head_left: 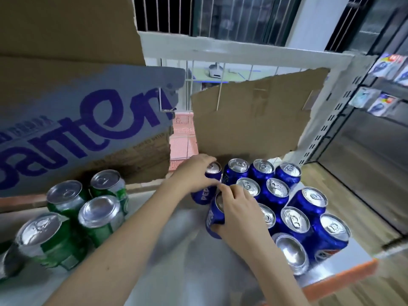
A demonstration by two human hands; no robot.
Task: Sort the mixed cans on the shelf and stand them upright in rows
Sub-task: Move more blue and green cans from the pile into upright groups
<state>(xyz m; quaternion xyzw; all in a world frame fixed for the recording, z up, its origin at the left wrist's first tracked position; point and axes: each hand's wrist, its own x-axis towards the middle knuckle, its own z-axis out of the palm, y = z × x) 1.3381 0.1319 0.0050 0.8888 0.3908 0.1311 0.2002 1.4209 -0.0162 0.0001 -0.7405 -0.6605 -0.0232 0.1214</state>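
Cans sorted by colour on a shop shelf [176, 250]

Green cans [66, 208] stand left; the left hand [194, 171] grips one blue can [207, 184], the right hand [238, 208] another [213, 219], beside the blue rows [293, 208] — crowding could topple neighbours

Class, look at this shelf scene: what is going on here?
A person is sorting cans on a shelf. The left hand grips one blue can and the right hand grips another blue can, adding them beside the upright blue group. Green cans stand apart on the left.
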